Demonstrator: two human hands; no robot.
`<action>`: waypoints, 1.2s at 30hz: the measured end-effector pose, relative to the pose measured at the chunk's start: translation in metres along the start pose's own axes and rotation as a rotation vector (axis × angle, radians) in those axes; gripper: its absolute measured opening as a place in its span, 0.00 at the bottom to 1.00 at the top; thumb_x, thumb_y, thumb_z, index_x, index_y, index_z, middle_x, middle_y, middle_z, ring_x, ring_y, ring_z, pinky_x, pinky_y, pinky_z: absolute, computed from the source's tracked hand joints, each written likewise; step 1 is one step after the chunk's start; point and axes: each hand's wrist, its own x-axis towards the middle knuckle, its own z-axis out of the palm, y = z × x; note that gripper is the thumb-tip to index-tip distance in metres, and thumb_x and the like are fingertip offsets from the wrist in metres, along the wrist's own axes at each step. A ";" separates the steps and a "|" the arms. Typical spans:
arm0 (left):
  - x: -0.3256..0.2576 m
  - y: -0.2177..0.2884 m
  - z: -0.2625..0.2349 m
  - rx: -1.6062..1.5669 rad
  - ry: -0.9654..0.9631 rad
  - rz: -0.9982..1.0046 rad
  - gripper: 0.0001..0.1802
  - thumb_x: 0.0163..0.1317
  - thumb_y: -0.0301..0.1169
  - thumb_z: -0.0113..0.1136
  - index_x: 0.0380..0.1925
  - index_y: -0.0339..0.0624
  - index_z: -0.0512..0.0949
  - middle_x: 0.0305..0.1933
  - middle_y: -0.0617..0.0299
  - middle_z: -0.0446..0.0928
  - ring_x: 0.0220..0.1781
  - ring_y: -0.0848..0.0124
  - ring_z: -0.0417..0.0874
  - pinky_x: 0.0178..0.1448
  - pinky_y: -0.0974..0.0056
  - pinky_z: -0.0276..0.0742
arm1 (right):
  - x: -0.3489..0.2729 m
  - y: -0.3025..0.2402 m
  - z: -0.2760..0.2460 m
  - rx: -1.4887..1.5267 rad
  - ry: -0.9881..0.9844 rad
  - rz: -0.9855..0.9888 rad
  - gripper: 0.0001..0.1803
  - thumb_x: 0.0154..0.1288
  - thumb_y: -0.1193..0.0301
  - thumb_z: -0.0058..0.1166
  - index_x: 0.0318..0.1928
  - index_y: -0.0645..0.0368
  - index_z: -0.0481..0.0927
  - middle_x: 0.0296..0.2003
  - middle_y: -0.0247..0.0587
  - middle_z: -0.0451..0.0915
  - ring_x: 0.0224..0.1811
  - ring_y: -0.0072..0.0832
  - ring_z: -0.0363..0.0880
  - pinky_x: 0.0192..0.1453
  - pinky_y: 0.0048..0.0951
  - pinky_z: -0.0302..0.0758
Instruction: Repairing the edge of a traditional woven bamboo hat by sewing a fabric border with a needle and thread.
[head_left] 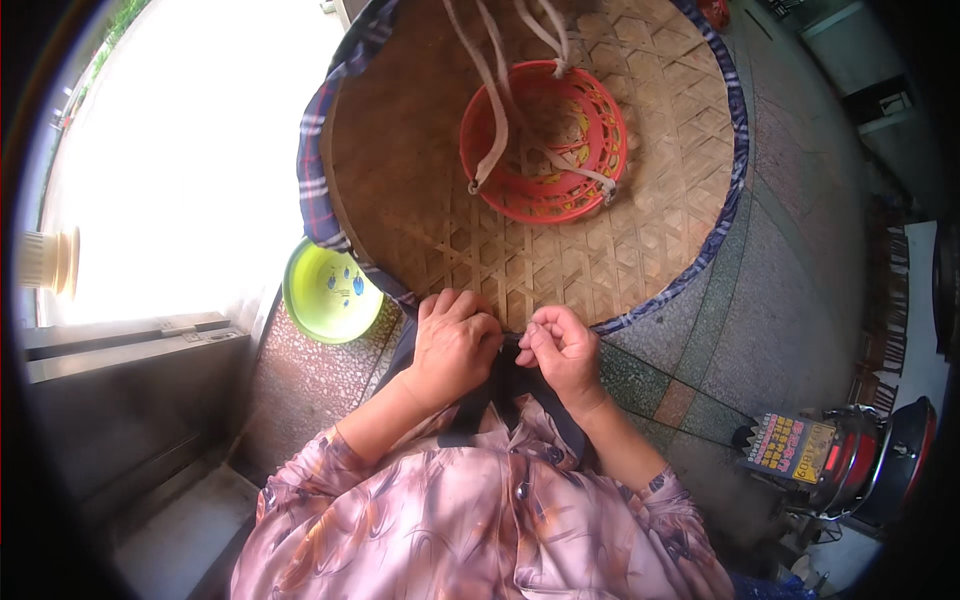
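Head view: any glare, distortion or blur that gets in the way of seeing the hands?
Head view: the upper left is blown out to white by daylight; fisheye bends the edges and blackens the corners; the left hand and right hand are evenly lit and fairly sharp at the rim of the woven bamboo hat.

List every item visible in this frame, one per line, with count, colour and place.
woven bamboo hat: one, tan with a blue plaid cloth rim, inner side up, upper centre
plastic head frame: one, red, inside the hat
straps: several, off-white, tied to the red frame
dark strap: one, black, hanging from the hat's near rim between the hands
bowl: one, yellow-green with blue marks, on the floor left of the hat
tiled floor: grey speckled, right side
scooter: one, red and black, lower right
left hand: one, closed on the hat's near rim
right hand: one, fingers pinched at the rim
patterned sleeves: pink, bottom
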 end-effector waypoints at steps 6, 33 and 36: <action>-0.005 -0.006 0.008 -0.020 -0.021 -0.054 0.06 0.47 0.31 0.72 0.26 0.50 0.84 0.41 0.67 0.79 0.48 0.60 0.76 0.56 0.53 0.65 | 0.002 0.000 0.001 -0.042 0.020 -0.002 0.02 0.72 0.78 0.55 0.42 0.64 0.77 0.25 0.36 0.83 0.23 0.19 0.83 0.27 0.21 0.78; -0.014 -0.004 0.007 -0.170 -0.037 -0.062 0.11 0.50 0.31 0.73 0.36 0.52 0.86 0.44 0.65 0.79 0.51 0.59 0.76 0.58 0.52 0.64 | -0.043 0.005 0.004 -0.443 -0.004 -0.129 0.03 0.66 0.78 0.57 0.39 0.60 0.77 0.24 0.50 0.80 0.28 0.50 0.84 0.30 0.43 0.78; -0.014 -0.003 0.009 -0.140 -0.007 -0.051 0.09 0.48 0.31 0.73 0.33 0.52 0.86 0.42 0.67 0.78 0.49 0.60 0.76 0.56 0.53 0.66 | -0.043 0.005 0.003 -0.432 -0.004 -0.120 0.03 0.67 0.78 0.57 0.40 0.60 0.77 0.24 0.51 0.80 0.28 0.51 0.84 0.30 0.43 0.78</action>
